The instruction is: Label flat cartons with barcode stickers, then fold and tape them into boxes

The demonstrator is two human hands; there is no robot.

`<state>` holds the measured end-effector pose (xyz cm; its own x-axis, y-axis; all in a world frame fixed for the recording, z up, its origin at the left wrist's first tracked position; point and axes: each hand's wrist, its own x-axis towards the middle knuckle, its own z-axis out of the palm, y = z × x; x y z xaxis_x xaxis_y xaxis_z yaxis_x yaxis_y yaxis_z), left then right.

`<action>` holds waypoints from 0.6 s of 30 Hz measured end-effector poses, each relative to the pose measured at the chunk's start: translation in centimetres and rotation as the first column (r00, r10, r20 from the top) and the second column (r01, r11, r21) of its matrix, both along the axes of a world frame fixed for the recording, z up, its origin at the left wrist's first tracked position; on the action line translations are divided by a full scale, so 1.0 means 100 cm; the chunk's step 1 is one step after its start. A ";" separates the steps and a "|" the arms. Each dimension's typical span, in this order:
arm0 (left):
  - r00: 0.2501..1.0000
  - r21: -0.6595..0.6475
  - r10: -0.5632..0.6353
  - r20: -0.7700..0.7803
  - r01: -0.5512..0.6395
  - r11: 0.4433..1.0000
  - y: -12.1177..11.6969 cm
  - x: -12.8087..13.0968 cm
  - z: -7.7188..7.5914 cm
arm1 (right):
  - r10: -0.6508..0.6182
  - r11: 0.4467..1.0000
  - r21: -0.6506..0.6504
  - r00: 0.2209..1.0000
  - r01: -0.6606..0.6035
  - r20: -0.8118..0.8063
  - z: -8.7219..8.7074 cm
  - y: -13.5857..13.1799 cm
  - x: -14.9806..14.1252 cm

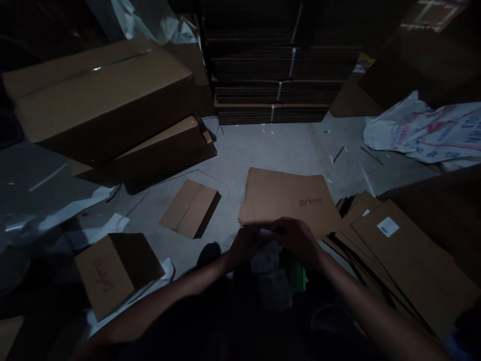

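Note:
A pale strip of labels (271, 283) hangs down in front of my body, its upper end between my two hands. My left hand (244, 245) is closed on the strip's left side, the fingers dim and partly hidden. At the strip's top right, my right hand (296, 238) is closed with thumb and fingers pinched together. Just beyond both hands lies a stack of flat cardboard cartons (283, 193) printed "prima". A green object (298, 276) shows beside the strip, too dark to name.
Flat cartons, one with a white label (388, 226), lie fanned out at right. A small closed box (190, 208) and a "prima" box (116, 273) sit at left, below a large carton (105, 95). Strapped cardboard bundles (270, 93) stand at the back. A white printed sack (424, 130) lies right.

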<state>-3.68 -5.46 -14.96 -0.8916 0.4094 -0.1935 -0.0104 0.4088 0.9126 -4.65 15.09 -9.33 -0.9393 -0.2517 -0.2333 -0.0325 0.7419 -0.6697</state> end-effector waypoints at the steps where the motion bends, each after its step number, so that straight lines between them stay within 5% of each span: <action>1: 1.000 -0.036 -0.005 0.021 0.005 0.999 -0.001 0.001 -0.002 | 0.007 0.999 0.043 1.000 -0.006 -0.011 0.000 -0.001 0.000; 8: 0.999 0.182 0.021 -0.041 -0.013 0.983 -0.005 0.002 -0.009 | 0.148 0.982 0.132 0.986 -0.137 -0.076 -0.001 -0.006 -0.005; 12: 0.994 0.100 -0.107 0.022 0.104 0.990 -0.003 0.000 -0.023 | 0.239 0.970 0.081 0.964 -0.231 -0.114 0.007 0.008 -0.018; 16: 0.992 0.070 -0.119 -0.046 0.122 0.990 -0.012 0.004 -0.038 | -0.001 0.983 -0.183 0.999 -0.007 -0.046 -0.008 0.022 -0.036; 18: 0.990 0.063 -0.140 -0.025 0.141 0.988 -0.017 0.008 -0.042 | -0.188 0.918 -0.341 0.980 0.201 0.071 -0.030 0.022 -0.046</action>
<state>-2.86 -7.18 -19.13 -0.8279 0.5419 -0.1447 0.0624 0.3454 0.9364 -9.24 17.33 -12.36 -0.9704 -0.1363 -0.1993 0.1176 0.4539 -0.8833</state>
